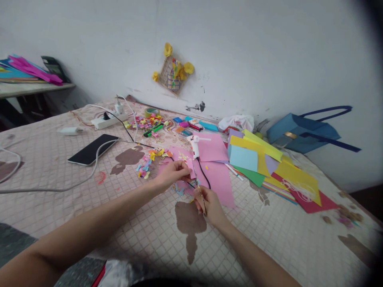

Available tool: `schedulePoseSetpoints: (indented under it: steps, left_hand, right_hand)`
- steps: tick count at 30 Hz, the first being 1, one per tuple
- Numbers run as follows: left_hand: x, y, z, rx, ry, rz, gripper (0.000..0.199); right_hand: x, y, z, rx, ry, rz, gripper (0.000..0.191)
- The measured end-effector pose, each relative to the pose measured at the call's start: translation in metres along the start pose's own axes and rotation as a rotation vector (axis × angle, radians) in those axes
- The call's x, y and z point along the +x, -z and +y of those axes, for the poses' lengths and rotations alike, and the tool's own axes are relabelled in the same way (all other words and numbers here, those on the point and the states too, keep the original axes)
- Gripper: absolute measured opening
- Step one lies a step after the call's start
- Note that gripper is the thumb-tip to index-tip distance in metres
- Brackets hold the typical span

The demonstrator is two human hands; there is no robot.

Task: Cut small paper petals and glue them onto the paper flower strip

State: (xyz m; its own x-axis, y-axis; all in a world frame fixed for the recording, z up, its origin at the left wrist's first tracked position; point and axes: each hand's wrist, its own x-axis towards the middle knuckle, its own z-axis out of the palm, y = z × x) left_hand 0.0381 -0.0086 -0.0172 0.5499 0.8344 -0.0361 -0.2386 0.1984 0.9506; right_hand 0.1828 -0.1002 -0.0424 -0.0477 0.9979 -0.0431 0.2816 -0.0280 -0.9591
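Observation:
My left hand (pixel 176 174) pinches a small piece of pink paper (pixel 192 168) between thumb and fingers. In my right hand (pixel 208 204) is a pair of scissors (pixel 197 185), its blades pointing up at the lower edge of that paper. Just beyond the hands, a white glue gun (pixel 194 146) with a black cord lies on larger pink sheets (pixel 220 181). Paper cutouts in yellow, blue and pink (pixel 145 167) are strewn left of my left hand. Light blue scraps (pixel 180 189) lie under the hands.
Stacked coloured paper (pixel 243 159) lies right, before a blue bag (pixel 302 133). A black-screened phone (pixel 93 150), white cables and a power strip (pixel 109 120) occupy the left. At the back are a green cutter (pixel 153 130) and a tape roll (pixel 152 112). A flower decoration (pixel 174 75) hangs on the wall.

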Motion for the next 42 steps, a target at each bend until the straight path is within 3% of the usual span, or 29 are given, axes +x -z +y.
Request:
schedulePoseSetpoints:
  steps: [42]
  left_hand:
    - [0.0006, 0.0009, -0.005, 0.024, 0.019, -0.019, 0.027]
  right_hand:
    - [0.0018, 0.0009, 0.0021, 0.01, -0.008, -0.01, 0.042]
